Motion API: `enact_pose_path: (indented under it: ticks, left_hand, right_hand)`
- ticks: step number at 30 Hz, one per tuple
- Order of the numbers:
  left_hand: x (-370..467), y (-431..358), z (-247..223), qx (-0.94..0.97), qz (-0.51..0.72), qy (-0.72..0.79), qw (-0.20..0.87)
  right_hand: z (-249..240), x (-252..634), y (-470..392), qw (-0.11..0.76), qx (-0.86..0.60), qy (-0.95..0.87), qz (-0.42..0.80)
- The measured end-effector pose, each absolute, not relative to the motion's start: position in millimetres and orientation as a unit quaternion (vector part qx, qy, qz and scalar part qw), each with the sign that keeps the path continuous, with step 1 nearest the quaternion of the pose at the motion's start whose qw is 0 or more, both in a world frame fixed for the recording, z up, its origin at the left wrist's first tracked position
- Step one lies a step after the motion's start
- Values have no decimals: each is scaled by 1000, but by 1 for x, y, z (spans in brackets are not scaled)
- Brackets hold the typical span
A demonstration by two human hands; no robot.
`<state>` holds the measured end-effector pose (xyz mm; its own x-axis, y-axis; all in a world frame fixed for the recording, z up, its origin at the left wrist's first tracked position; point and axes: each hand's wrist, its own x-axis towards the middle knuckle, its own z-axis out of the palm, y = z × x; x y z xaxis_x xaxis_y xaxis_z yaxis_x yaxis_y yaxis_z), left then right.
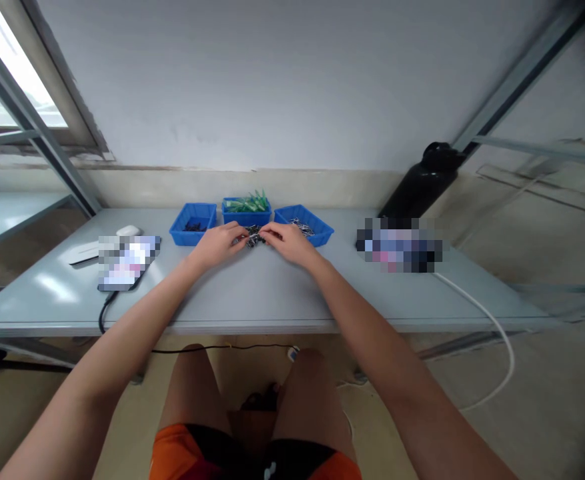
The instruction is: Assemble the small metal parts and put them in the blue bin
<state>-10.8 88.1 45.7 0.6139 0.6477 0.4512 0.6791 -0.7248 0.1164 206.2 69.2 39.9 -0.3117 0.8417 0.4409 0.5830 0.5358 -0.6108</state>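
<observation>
Both hands work close together over the grey table [255, 293]. Left hand [221, 243] and right hand [290, 241]: fingertips drawn in narrow at a cluster of small dark and silvery parts [255, 235]. Whether each pinches a single piece, I cannot tell; too small. The cluster lies between my hands, just in front of the middle blue tray [246, 218]. Method, my judgement: brace both wrists low, use a light fingertip pinch, keep loose pieces from scattering.
</observation>
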Motion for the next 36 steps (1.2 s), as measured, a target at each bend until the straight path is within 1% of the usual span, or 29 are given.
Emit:
enact_pose_path:
  ticks: [13, 20, 26, 30, 36]
  left_hand:
    - [-11, 90, 47, -884, -267, -383, 32]
    - [-11, 86, 49, -896, -303, -324, 30]
    - [-8, 84, 48, -911, -288, -291, 41]
    - [-10, 87, 47, -903, -288, -318, 32]
    - [-14, 96, 43, -910, -211, -358, 15]
  right_hand:
    - [39, 209, 71, 370, -467, -788, 152]
    - [33, 205, 71, 335, -457, -805, 176]
    - [33, 203, 69, 292, -432, -832, 188]
    - [33, 207, 72, 304, -457, -817, 179]
    - [34, 209, 73, 342, -470, -796, 171]
